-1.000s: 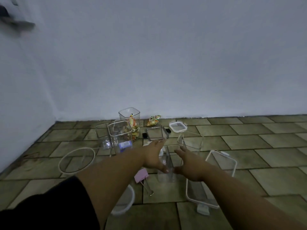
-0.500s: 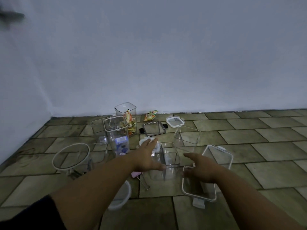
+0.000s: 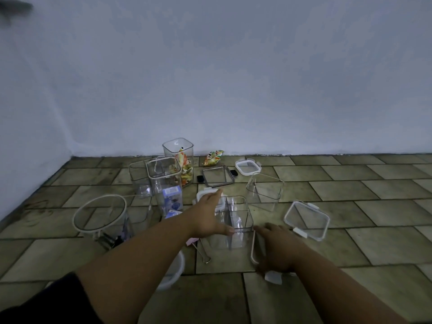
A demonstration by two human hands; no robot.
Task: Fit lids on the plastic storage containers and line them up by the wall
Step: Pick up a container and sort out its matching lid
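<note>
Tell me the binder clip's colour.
Pink binder clip, metal wire handles; head view, beside the left hand.

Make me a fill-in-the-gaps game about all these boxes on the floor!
The left hand touches a clear container split into ___ parts. The right hand rests on a flat ___. The white-rimmed container at far left has a ___ opening. The loose snack packet lies by the ___.
Missing words: two, lid, round, wall.
</note>
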